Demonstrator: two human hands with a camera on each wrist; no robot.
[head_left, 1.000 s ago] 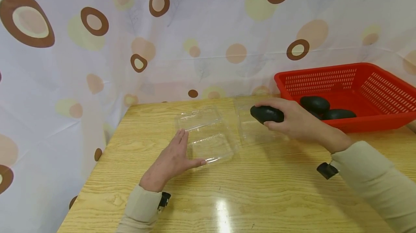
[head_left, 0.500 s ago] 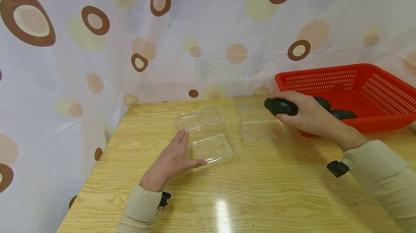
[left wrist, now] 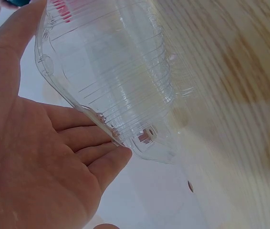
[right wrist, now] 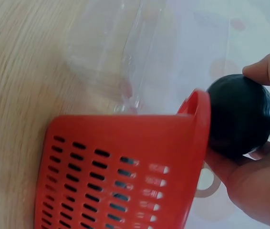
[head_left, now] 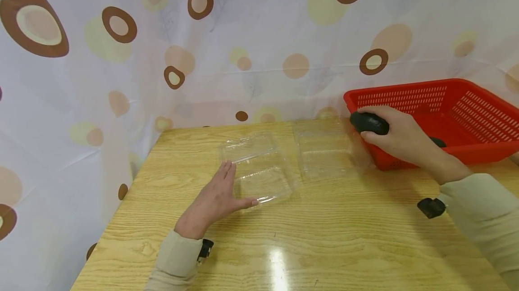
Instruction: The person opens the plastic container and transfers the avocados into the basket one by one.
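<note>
My right hand (head_left: 405, 140) grips a dark green avocado (head_left: 369, 123) over the left rim of the red basket (head_left: 482, 149). In the right wrist view the avocado (right wrist: 240, 117) shows its rounded end beside the rim, fingers and thumb around it. My left hand (head_left: 212, 201) rests against the left side of an opened clear plastic clamshell box (head_left: 263, 185), thumb extended along its near corner. The left wrist view shows straight, relaxed fingertips touching the box's edge (left wrist: 80, 109). Part of another avocado (head_left: 438, 142) shows inside the basket, mostly hidden behind my right hand.
A second clear plastic box (head_left: 324, 158) lies on the wooden table (head_left: 308, 237), between the first box and the basket. Behind the table hangs a white curtain (head_left: 259, 88) with brown and peach circles.
My right hand has carried the avocado rightward and slightly up, from above the second clear box to the basket's left rim. The left hand and its box have stayed in place.
</note>
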